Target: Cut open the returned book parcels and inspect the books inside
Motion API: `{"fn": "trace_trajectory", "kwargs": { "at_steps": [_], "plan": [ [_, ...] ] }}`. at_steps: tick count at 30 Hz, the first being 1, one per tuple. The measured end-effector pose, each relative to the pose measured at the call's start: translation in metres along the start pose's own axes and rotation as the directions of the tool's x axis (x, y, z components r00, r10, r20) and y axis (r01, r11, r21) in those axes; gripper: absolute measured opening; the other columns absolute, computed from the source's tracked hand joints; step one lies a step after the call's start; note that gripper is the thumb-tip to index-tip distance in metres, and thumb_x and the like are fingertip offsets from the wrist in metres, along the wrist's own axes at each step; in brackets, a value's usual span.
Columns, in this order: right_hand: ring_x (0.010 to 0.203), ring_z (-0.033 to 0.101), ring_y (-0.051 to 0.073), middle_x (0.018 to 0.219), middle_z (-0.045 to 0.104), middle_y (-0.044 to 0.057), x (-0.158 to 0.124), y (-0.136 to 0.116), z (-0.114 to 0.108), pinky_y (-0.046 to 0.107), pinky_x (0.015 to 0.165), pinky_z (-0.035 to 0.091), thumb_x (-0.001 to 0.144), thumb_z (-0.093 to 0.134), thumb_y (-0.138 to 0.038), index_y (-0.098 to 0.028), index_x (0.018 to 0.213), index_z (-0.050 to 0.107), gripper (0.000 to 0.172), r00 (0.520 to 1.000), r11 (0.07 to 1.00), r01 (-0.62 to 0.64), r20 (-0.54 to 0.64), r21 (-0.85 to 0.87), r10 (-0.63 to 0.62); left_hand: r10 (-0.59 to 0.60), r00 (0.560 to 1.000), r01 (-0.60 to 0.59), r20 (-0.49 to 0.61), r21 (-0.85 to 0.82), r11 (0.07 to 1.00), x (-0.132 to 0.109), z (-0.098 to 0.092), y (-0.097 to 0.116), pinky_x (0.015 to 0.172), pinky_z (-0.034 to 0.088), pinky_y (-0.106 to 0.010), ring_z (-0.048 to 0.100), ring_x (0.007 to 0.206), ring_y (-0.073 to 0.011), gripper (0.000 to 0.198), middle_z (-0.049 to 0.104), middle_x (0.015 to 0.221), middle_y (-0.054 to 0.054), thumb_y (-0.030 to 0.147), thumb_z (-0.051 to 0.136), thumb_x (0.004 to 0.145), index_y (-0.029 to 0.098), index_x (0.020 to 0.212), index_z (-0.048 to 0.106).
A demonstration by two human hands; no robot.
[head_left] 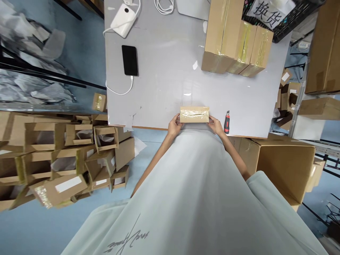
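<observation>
A small cardboard box (194, 114), sealed along its top with shiny tape, is at the front edge of the grey table (159, 71). My left hand (174, 126) grips its left end and my right hand (215, 125) its right end, so the box is held between them. Some fingertips are hidden behind or under the box. To the right of my right hand lies a red and black utility knife (227, 122) on the tabletop.
Taped boxes (233, 42) stand at the back right beside a black crate (284, 21). A phone (130, 60) on a cable and a white power bank (123, 20) lie at left. Opened boxes (66, 156) are piled left below; a large open carton (287, 170) stands right.
</observation>
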State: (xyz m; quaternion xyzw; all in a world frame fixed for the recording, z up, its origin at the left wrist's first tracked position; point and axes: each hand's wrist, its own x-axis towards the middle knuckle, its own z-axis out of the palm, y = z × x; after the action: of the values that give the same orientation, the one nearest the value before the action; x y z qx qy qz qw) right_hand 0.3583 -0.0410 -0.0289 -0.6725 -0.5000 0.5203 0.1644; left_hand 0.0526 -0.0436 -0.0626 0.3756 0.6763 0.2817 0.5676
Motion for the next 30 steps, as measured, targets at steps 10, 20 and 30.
{"fn": "trace_trajectory", "kwargs": {
  "at_steps": [10,20,30],
  "plan": [
    [0.121,0.081,0.032,0.130,0.084,0.014,0.003,-0.017,-0.017,0.047,0.115,0.063,0.106,0.070,-0.063,-0.022,0.134,0.085,0.052,0.987,0.991,0.133,-0.087,-0.005,-0.133,0.120,0.992,-0.118,-0.027,0.054,0.992,-0.005,-0.009,0.019,0.115,0.062,-0.047,0.080,0.121,-0.0321,0.046,0.085,0.129,-0.015,0.051,0.079,0.095,0.017,0.126,0.082],
    [0.104,0.083,0.031,0.107,0.089,0.011,0.013,-0.026,-0.012,0.043,0.104,0.065,0.103,0.073,-0.058,-0.016,0.120,0.088,0.047,0.999,0.996,0.041,-0.028,-0.075,-0.043,0.078,0.991,-0.066,-0.111,0.107,0.992,0.009,-0.011,0.018,0.114,0.061,-0.047,0.079,0.115,-0.0315,0.043,0.084,0.127,-0.016,0.049,0.076,0.096,0.016,0.123,0.085],
    [0.106,0.086,0.032,0.132,0.086,0.014,0.004,-0.016,-0.001,0.049,0.110,0.066,0.101,0.078,-0.054,-0.022,0.141,0.081,0.052,1.000,0.999,-0.007,-0.011,-0.054,0.007,0.038,0.997,-0.034,-0.071,0.054,0.998,-0.002,-0.006,0.007,0.121,0.059,-0.048,0.077,0.128,-0.0314,0.046,0.081,0.142,-0.017,0.049,0.067,0.103,0.017,0.133,0.081]
  ]
}}
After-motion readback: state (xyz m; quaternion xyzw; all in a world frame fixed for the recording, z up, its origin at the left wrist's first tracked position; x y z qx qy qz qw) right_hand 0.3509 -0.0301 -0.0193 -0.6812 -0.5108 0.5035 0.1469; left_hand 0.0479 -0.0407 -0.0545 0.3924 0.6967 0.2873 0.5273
